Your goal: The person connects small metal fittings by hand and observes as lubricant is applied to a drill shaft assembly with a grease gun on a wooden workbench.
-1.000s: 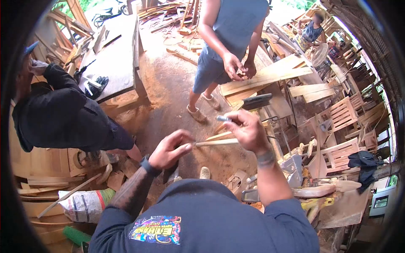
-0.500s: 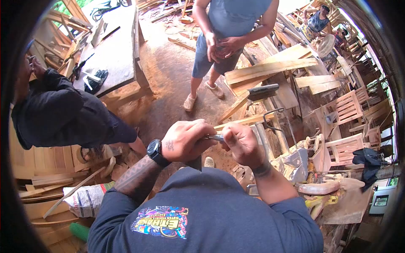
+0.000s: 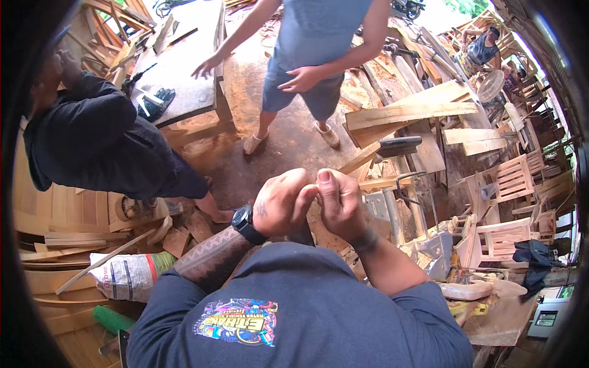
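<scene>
My left hand, with a black watch on its wrist, is closed in front of my chest. Right against it, my right hand is closed too, with the thumb on top. The fingers of both hands meet. Whatever is between them is hidden by the fingers; the small grey object from the earlier frames cannot be made out.
Ahead stands a person in blue, arms spread. Another person in dark clothes is at the left, beside a table. Boards, slatted wooden parts and a clamp lie at the right. A sack sits lower left.
My hands came together around the small grey object, which has since gone out of sight between the fingers. The person in blue shifted left and spread their arms.
</scene>
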Demonstrator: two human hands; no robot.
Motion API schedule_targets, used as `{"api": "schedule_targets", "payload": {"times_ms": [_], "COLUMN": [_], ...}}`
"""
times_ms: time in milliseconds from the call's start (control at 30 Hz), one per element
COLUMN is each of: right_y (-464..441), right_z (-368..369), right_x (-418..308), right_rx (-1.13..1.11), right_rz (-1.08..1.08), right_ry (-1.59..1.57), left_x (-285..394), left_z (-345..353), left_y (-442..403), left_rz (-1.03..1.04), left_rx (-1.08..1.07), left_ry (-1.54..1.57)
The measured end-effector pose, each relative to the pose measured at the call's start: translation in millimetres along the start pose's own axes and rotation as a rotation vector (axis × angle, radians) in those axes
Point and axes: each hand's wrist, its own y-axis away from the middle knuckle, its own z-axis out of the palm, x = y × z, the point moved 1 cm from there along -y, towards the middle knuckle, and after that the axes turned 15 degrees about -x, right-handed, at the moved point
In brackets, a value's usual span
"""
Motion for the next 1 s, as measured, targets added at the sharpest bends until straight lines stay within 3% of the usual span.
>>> {"api": "schedule_targets", "payload": {"times_ms": [67, 233, 333, 367, 400, 433, 500, 567, 667, 700, 800, 867, 933, 967, 1000], "right_y": [-6, 1, 4, 3, 3, 13, 17, 17, 6, 0, -2, -12, -19, -25, -24], "right_z": [2, 2, 8, 13, 16, 5, 5, 28, 35, 46, 30, 28, 15, 7, 2], "right_x": [0, 22, 30, 27, 26, 47, 57, 28, 27, 40, 44, 26, 41, 46, 38], "right_rx": [-0.093, -0.155, -0.027, 0.076, 0.067, -0.191, -0.320, -0.034, 0.017, 0.126, -0.090, -0.107, -0.225, -0.278, -0.277], "right_rz": [0.092, 0.336, 0.430, 0.626, 0.643, 0.587, 0.574, 0.649, 0.475, 0.355, 0.194, 0.127, -0.169, -0.284, -0.226], "right_ry": [-0.285, -0.728, -0.682, -0.716, -0.891, -1.130, -1.212, -0.925, -0.813, -0.626, -0.532, -0.280, 0.198, 0.295, 0.195], "left_x": [-6, -16, -21, -25, -32, -33, -41, -41, -39, -36, -25, -21, -28, -28, -26], "left_z": [-8, -29, -28, -27, -24, -25, -22, -7, 5, 9, 9, 5, -3, -8, -14], "left_y": [1, 4, 7, 8, 11, 10, 14, 27, 32, 29, 26, 27, 31, 31, 31], "left_rz": [0.052, 0.151, 0.164, 0.172, 0.172, 0.198, 0.164, 0.049, -0.056, -0.143, -0.278, -0.349, -0.411, -0.435, -0.467], "left_rx": [0.010, -0.159, -0.271, -0.309, -0.359, -0.389, -0.431, -0.370, -0.168, -0.084, 0.010, 0.010, -0.017, -0.028, -0.028], "left_ry": [-0.027, -0.465, -0.514, -0.526, -0.564, -0.556, -0.483, -0.284, -0.077, -0.031, 0.313, 0.569, 0.537, 0.553, 0.565]}}
